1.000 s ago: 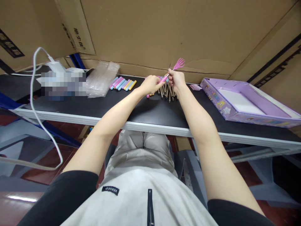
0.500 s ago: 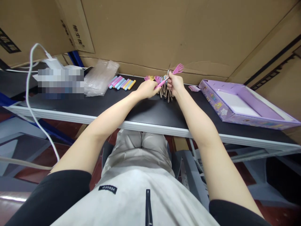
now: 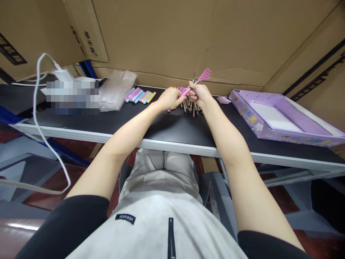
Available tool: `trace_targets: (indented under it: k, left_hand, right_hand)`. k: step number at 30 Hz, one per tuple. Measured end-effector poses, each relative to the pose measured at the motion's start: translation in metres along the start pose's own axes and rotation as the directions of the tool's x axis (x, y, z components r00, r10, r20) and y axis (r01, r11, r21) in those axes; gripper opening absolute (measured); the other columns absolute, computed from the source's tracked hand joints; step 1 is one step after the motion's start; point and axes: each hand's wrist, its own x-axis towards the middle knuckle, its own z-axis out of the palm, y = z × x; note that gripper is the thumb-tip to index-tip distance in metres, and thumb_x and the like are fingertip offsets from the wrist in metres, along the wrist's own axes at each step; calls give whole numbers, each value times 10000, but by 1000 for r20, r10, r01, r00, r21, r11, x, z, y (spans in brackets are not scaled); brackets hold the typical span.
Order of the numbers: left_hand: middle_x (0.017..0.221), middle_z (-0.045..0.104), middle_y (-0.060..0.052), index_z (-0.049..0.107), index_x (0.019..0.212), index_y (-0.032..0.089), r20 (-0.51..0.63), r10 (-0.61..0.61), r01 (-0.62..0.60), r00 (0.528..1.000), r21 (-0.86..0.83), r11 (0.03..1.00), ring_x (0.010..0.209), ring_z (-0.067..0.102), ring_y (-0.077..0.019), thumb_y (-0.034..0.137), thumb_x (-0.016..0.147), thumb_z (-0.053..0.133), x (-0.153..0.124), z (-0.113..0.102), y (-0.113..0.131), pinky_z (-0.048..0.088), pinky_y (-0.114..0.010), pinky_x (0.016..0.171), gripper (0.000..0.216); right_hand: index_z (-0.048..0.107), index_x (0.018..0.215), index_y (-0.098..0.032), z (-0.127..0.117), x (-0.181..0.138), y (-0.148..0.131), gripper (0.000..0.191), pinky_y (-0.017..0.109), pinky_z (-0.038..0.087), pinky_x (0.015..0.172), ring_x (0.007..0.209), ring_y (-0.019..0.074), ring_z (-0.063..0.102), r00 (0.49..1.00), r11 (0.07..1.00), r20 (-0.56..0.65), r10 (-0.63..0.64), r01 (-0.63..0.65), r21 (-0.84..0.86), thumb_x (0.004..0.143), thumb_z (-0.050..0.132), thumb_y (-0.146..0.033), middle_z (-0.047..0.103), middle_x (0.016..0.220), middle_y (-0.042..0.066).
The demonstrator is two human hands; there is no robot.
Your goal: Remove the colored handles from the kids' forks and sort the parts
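Above the black tabletop, my left hand [image 3: 169, 98] is closed around a pink handle [image 3: 185, 92]. My right hand [image 3: 198, 94] pinches the metal shaft of a pink claw-headed back scratcher [image 3: 205, 75], whose shaft lines up with the handle. From the right fingers a thin, dark pointed piece [image 3: 193, 76] also sticks up; its kind is unclear. Below and behind the hands lies a pile of metal back scratcher shafts [image 3: 193, 109] with coloured claw heads, partly hidden. Left of my left hand, several pink, blue and yellow handles [image 3: 140, 95] rest in a row.
Clear plastic bags [image 3: 115, 91] lie left of the handles, beside a blurred-out item and a white cable [image 3: 34, 104]. At the right stands an open purple box [image 3: 246, 117], with small pink packets [image 3: 223, 100] near it. Cardboard [image 3: 167, 39] walls the back.
The pink claw head has risen slightly, and both hands have the pink handle and shaft more closely in line. The right fingers have shifted a little left along the shaft.
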Motion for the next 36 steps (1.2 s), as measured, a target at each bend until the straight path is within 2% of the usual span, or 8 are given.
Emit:
trace_targets:
  k: [13,17,21,23,25,28,32,36]
  left_hand:
    - [557,527,-49,603,638,196,15,4,-5,1000,36,999,754,598,-253,307,936,593,5,2,11,443,-364,836,318]
    - [551,530,-45,599,623,199,58,42,-44,997,34,998,720,586,-238,329,927,590,-6,-1,14,445,-352,813,331]
    - [584,570,-56,621,640,197,103,-18,12,995,52,999,720,590,-230,338,929,577,-17,-11,-6,465,-344,816,324]
    - [655,623,-85,678,721,190,20,-139,137,990,78,988,815,634,-261,340,946,563,-18,-18,-20,482,-358,871,294]
    - [797,688,-132,735,864,173,-72,-285,292,956,114,950,966,659,-307,345,960,557,-16,-23,-31,488,-385,940,265]
    - [1044,734,-195,755,1099,138,-118,-442,457,889,178,872,1155,640,-353,344,985,524,-15,-30,-38,481,-420,1031,330]
    - [1261,725,-252,735,1266,100,-135,-531,547,837,248,799,1267,633,-397,324,988,472,-16,-35,-44,481,-469,1096,443]
    - [1322,717,-281,719,1326,82,-166,-589,611,791,239,754,1318,626,-443,345,933,512,-18,-40,-54,479,-524,1130,515]
  right_hand:
    - [460,676,-192,-14,16,-5,444,153,207,396,384,27,224,999,1000,-33,9,-8,18,1092,594,-271,329,465,-93]
    - [417,655,-209,-49,24,-6,476,163,220,420,385,30,180,988,1000,-154,-11,15,28,1105,565,-253,281,463,-104]
    - [374,621,-229,-115,16,-11,578,175,155,458,360,19,150,894,968,-446,-30,137,209,1183,240,-224,164,432,-105]
    - [365,649,-256,-131,12,-13,539,193,175,435,360,66,144,811,945,-585,12,182,273,1180,278,-291,186,419,-107]
    - [374,661,-271,-127,12,-13,509,213,187,408,352,91,158,775,955,-631,37,159,251,1162,339,-350,204,423,-106]
    - [402,640,-250,-97,18,-7,502,208,187,413,350,70,217,829,996,-555,-71,86,0,1132,424,-347,230,437,-90]
    - [486,666,-235,-66,27,10,396,205,194,415,375,69,211,941,964,-308,-136,55,-259,1049,575,-281,258,445,-88]
    - [516,687,-231,-63,36,27,317,224,328,447,407,82,283,952,935,-245,-183,92,-343,961,673,-198,290,461,-88]
